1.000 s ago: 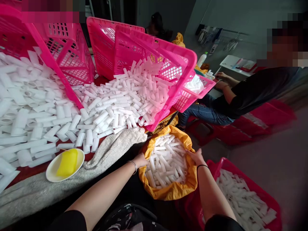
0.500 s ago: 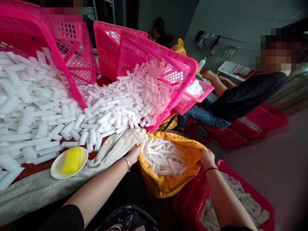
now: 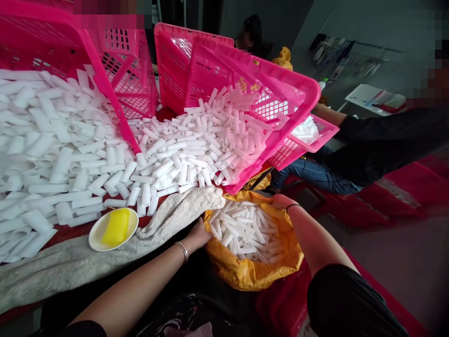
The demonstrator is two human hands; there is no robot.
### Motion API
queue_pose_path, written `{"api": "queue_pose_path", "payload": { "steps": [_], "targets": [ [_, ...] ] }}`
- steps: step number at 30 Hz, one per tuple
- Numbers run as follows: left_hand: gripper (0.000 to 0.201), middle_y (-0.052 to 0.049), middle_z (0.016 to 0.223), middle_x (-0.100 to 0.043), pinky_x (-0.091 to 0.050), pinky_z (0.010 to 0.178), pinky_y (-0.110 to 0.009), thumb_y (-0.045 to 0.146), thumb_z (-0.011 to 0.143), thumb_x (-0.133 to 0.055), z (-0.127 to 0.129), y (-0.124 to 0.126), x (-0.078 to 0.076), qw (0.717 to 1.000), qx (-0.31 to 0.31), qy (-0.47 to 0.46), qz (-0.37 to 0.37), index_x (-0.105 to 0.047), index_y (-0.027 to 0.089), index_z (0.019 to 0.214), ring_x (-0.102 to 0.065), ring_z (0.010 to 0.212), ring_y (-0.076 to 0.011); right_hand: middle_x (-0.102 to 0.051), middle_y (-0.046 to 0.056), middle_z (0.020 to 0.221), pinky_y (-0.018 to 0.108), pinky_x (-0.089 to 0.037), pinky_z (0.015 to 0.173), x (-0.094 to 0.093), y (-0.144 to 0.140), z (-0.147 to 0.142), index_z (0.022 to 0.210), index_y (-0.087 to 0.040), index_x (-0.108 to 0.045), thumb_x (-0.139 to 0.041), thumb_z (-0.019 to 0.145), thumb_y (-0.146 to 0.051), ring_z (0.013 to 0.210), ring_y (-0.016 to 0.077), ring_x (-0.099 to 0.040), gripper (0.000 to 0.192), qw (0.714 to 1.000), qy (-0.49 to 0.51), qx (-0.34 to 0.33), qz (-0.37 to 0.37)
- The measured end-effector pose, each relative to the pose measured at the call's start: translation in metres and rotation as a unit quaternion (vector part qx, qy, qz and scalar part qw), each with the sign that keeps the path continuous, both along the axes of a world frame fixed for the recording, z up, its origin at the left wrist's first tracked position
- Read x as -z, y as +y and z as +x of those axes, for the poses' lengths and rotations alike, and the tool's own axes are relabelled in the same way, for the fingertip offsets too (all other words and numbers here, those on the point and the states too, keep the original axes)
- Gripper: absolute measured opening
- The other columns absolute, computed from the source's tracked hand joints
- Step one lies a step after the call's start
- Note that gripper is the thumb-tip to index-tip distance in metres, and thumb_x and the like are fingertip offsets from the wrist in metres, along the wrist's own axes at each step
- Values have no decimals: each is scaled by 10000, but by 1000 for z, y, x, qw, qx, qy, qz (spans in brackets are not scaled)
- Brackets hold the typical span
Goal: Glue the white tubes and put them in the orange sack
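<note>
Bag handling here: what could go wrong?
1. Left hand and right hand hold the rim of the wide-open orange bag; if either slips, the rim could fold and white tubes might spill.
2. The towel reaches the bag's rim and lies partly under the plate; a snag could shift the plate and its yellow block.
3. Loose tubes on the table lie beside the towel; a bump might scatter some.
</note>
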State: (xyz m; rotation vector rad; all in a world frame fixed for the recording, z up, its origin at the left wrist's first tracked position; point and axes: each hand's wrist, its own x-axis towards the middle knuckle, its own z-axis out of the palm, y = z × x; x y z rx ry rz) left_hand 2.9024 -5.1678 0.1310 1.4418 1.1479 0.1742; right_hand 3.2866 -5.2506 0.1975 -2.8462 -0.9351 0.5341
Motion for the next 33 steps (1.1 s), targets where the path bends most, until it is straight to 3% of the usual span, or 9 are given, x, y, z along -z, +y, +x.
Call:
{"api": "queue_pose_path", "payload": {
  "steps": [5, 10, 13, 17, 21, 24, 26, 29, 33],
  "targets": [
    [745, -191, 1296, -629, -494, 1009, -399, 95, 724, -678, -5, 1, -13, 1000, 19, 2, 6, -381, 135, 1405, -629, 1180, -293, -667, 246, 1115, 443, -483, 909, -24, 6, 4, 1160, -66, -658, -406, 947, -254, 1097, 339, -631, 380, 990, -130, 44, 35],
    [914, -235, 1528, -377, -261, 1209, -457, 220, 714, -738, -20, -8, -32, 996, 56, 7, 72, -272, 83, 1488, -325, 1457, -347, -525, 272, 1337, 485, -452, 987, -24, -15, -37, 1428, -73, -430, -617, 842, -359, 1239, 379, -531, 678, 969, -214, 46, 110],
    [802, -239, 1555, -317, -212, 1222, -505, 274, 731, -726, -55, -22, -59, 972, 171, -9, 159, -396, 91, 1439, -258, 1474, -381, -593, 259, 1234, 518, -459, 991, -15, -32, -89, 1310, -45, -534, -630, 808, -355, 1201, 377, -548, 598, 938, -247, -4, 244],
    [481, -96, 1343, -590, -464, 1071, -382, 278, 828, -644, -132, -36, -114, 934, 316, -114, 122, -572, 224, 1300, -580, 1218, -249, -677, 148, 966, 424, -569, 745, -15, -38, -185, 905, -163, -677, -574, 881, -416, 957, 300, -647, 274, 894, -120, -158, 403],
    [410, -9, 1233, -661, -502, 998, -293, 256, 852, -647, -211, -36, -154, 940, 297, -107, 127, -604, 301, 1257, -631, 1118, -192, -674, 92, 997, 342, -573, 748, -43, 11, -285, 979, -216, -664, -569, 936, -272, 931, 220, -660, 118, 813, -14, -338, 474],
    [330, -17, 1213, -671, -514, 977, -297, 294, 914, -593, -259, -19, -157, 954, 193, -64, 221, -605, 298, 1243, -639, 1093, -187, -665, 112, 1064, 354, -553, 864, -65, 79, -343, 1078, -190, -644, -513, 954, -168, 997, 217, -645, 182, 745, -42, -506, 432],
    [272, -42, 1150, -687, -539, 925, -329, 310, 953, -527, -284, 4, -151, 941, 95, -9, 324, -614, 264, 1206, -655, 1026, -197, -654, 142, 1140, 392, -541, 870, -72, 123, -369, 1099, -170, -655, -488, 945, -111, 1017, 248, -633, 235, 709, -132, -607, 332],
    [264, -94, 1079, -674, -533, 915, -411, 232, 961, -449, -307, 53, -137, 862, -5, 108, 495, -628, 194, 1151, -639, 996, -241, -649, 163, 1171, 414, -530, 807, -74, 169, -388, 1087, -157, -675, -508, 925, -91, 977, 280, -633, 242, 641, -252, -704, 171],
    [401, -137, 1124, -616, -513, 893, -443, 19, 875, -394, -310, 115, -129, 757, 71, 237, 605, -656, 168, 1138, -577, 1029, -281, -665, 140, 1088, 393, -514, 811, -76, 186, -379, 1063, -153, -662, -497, 922, -83, 923, 254, -634, 228, 585, -272, -749, 149]
  ]
}}
